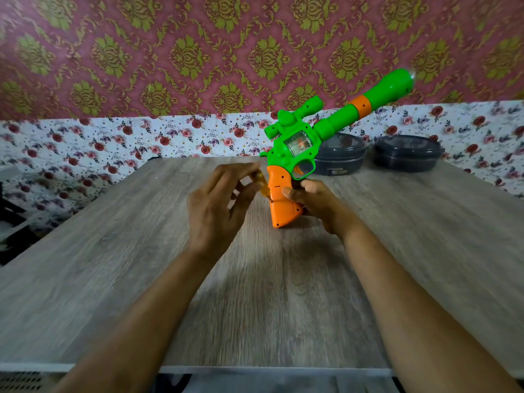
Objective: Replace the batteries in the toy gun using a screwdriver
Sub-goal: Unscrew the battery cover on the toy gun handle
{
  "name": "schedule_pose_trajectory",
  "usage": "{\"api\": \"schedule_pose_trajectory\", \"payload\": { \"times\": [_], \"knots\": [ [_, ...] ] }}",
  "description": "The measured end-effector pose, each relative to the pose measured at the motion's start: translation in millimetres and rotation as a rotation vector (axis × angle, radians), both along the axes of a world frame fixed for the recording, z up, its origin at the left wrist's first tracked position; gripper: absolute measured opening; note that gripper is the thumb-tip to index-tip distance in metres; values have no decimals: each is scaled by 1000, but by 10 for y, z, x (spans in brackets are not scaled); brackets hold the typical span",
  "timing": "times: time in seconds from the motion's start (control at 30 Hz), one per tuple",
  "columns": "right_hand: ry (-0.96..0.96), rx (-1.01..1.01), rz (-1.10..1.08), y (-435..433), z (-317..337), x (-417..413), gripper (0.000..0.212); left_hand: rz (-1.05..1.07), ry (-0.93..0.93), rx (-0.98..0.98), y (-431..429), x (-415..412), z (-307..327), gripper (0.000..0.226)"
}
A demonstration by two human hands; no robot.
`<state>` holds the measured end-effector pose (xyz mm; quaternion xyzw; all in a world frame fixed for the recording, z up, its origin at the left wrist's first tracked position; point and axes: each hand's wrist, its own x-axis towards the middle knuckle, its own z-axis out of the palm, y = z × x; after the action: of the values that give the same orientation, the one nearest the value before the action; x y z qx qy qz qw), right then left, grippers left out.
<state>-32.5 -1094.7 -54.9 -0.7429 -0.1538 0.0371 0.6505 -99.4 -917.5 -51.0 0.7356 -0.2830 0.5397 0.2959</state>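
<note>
A green toy gun (297, 143) with an orange grip (280, 197) stands butt-down on the wooden table (141, 251), its barrel pointing up to the far right. My right hand (314, 202) is wrapped around the grip from the right, thumb on its side. My left hand (218, 205) holds a small screwdriver with a yellow translucent handle (262, 184) between its fingertips, the tip against the left side of the grip. The screwdriver's shaft is mostly hidden and the hand is blurred.
Two dark lidded containers (340, 154) (408, 151) sit at the table's far right, just behind the gun. A floral-papered wall rises behind the table. Dark furniture (11, 222) stands off the left edge.
</note>
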Motion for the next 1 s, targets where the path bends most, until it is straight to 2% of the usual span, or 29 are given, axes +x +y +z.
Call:
{"api": "schedule_pose_trajectory", "payload": {
  "times": [0.27, 0.4, 0.7, 0.83, 1.0],
  "knots": [
    [-5, -26, 0, 3, 16, -23, 32, -81, 111, -126, -62, -66, 18, 31],
    [-4, -21, -4, 10, 17, -21, 30, -45, 57, -65, -29, -33, 23, 24],
    [-14, 12, 39, 18, 32, -39, 30, -24, 21, -19, 10, 10, 37, 33],
    [-19, 23, 53, 14, 15, -29, 25, -23, 90, -107, 2, -11, 31, 24],
    [-25, -5, 52, 1, -4, -7, 30, -102, 174, -195, -48, -58, 25, 26]
  ]
}}
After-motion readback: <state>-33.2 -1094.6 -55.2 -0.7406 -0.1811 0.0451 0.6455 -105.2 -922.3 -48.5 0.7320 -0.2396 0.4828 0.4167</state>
